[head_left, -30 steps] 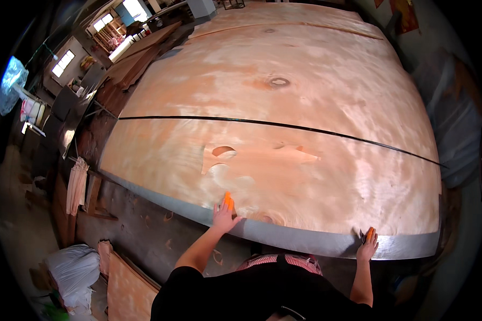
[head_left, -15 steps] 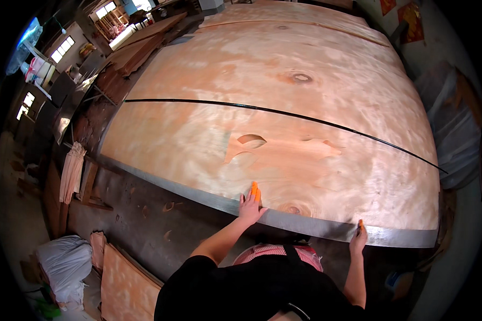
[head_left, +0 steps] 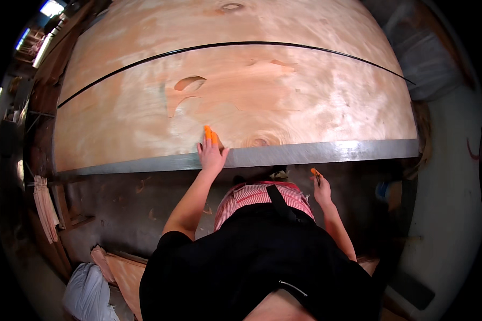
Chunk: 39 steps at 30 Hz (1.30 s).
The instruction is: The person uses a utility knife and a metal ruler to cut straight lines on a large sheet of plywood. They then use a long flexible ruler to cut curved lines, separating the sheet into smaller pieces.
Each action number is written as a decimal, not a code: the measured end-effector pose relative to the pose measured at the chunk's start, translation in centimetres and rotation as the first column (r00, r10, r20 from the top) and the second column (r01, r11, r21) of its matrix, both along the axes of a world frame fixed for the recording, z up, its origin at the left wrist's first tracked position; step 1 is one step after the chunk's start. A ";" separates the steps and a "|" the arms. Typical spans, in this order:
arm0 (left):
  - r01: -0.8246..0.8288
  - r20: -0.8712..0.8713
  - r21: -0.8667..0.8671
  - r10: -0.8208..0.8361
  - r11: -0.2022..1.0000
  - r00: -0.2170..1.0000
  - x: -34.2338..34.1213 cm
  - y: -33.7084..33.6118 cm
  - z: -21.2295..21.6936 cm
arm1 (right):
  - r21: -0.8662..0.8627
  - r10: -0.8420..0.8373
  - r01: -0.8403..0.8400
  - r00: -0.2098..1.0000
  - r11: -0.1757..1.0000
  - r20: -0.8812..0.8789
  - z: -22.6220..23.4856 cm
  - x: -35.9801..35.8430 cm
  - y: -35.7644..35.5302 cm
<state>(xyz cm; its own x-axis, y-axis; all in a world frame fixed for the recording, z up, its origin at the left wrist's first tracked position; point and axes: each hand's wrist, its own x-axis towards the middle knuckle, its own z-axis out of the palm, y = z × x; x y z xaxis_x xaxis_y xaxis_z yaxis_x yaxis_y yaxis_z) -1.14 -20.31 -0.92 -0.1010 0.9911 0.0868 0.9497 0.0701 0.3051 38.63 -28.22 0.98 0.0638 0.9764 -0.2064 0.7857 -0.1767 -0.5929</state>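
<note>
A broad sheet of pale wood veneer (head_left: 326,115) lies before me, with a grey metal strip (head_left: 284,153) along its near edge. My left hand (head_left: 212,156) rests at that edge, fingers stretched out flat over the strip and veneer. Orange covers (head_left: 208,134) sit on some of its fingers. Off the edge, nearer my body, my right hand (head_left: 322,191) is closed with an orange tip at its fingers. Something small and dark shows there, too small to name. Beyond my left hand lies an orange-toned veneer patch (head_left: 225,93) with a leaf-shaped hole and ragged edges.
A thin black rod or cord (head_left: 241,43) runs across the sheet. At the left stands a wooden frame (head_left: 64,206) beside a pinkish bundle (head_left: 45,206). A whitish bag (head_left: 88,294) and veneer sheets (head_left: 126,278) lie at lower left. Clear plastic wrapping (head_left: 428,59) stands at far right.
My right hand has come off the metal strip and back toward my body. My left hand stays at the near edge. The view has tilted down, nearer to me.
</note>
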 end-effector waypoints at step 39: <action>0.371 0.055 -0.084 -0.368 0.925 0.928 7.3 -0.8 1.4 | -0.484 -0.478 0.149 0.553 0.862 -0.682 -0.5 -9.7 10.5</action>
